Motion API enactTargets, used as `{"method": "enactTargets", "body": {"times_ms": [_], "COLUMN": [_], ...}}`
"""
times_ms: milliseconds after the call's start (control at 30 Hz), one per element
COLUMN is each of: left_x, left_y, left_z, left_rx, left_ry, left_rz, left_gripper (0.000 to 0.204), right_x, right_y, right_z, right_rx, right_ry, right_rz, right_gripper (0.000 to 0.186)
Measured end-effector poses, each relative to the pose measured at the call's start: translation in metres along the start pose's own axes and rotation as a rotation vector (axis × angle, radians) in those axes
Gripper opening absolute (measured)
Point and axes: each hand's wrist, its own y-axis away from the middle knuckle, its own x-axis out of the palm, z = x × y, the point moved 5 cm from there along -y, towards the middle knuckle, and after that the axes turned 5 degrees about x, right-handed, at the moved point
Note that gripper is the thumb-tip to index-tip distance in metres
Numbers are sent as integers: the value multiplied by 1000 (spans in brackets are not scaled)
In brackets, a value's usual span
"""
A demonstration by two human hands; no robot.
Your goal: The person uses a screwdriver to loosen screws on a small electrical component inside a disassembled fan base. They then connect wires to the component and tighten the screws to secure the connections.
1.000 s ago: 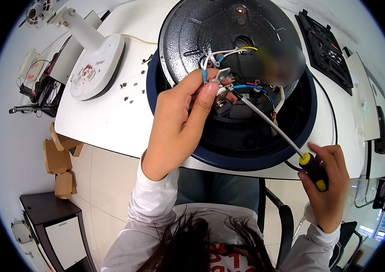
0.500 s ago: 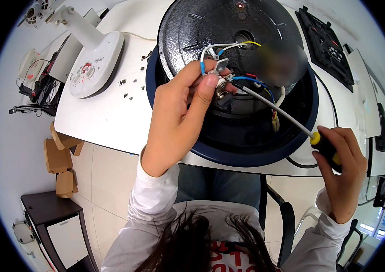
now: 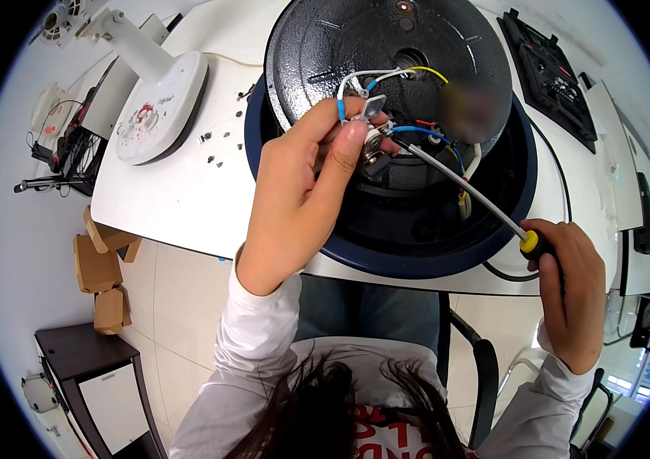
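My left hand (image 3: pixel 294 195) pinches a small wired metal part (image 3: pixel 373 138) with a flat bracket. Its thumb is in front, and the fingers behind are partly hidden. In my right hand (image 3: pixel 573 283) is a long screwdriver (image 3: pixel 466 186), its black and yellow handle mostly covered by my fingers. The slanting shaft brings its tip up against the part, or very near it; the exact contact is too small to tell. White, blue, red and yellow wires (image 3: pixel 417 131) run from the part to a round black metal appliance body (image 3: pixel 332 57), which rests in a dark blue round shell (image 3: pixel 432 264).
Loose screws (image 3: pixel 220 150) lie on the white table (image 3: pixel 164 206) left of the shell. A white stand (image 3: pixel 158 107) stands farther left. An open black tool case (image 3: pixel 550 80) is at the far right. A black cable (image 3: pixel 567 183) curves along the shell's right side.
My right hand has shifted slightly left and its fingers have turned farther over the screwdriver's handle. My left hand keeps its pinch on the metal part, almost unmoved.
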Motion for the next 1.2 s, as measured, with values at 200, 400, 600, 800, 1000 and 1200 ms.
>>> {"method": "enactTargets", "body": {"times_ms": [200, 400, 600, 800, 1000, 1200], "left_x": [0, 1, 1, 0, -1, 0], "left_y": [0, 1, 0, 1, 1, 0], "left_z": [3, 5, 7, 11, 12, 9], "left_rx": [-21, -38, -27, -21, 14, 14], "left_ry": [-78, -27, 34, 13, -24, -28], "left_rz": [-3, -11, -4, -21, -39, -24], "left_gripper": [29, 31, 24, 23, 22, 21], "right_x": [3, 0, 12, 17, 12, 16], "right_y": [3, 0, 4, -4, 9, 10], "right_z": [0, 9, -7, 5, 3, 0], "right_rx": [9, -40, 117, 159, 163, 155], "right_ry": [-179, -162, -347, -461, -384, -431], "right_rz": [-182, -188, -189, -68, -88, -63], "right_gripper": [41, 46, 44, 41, 36, 36]}}
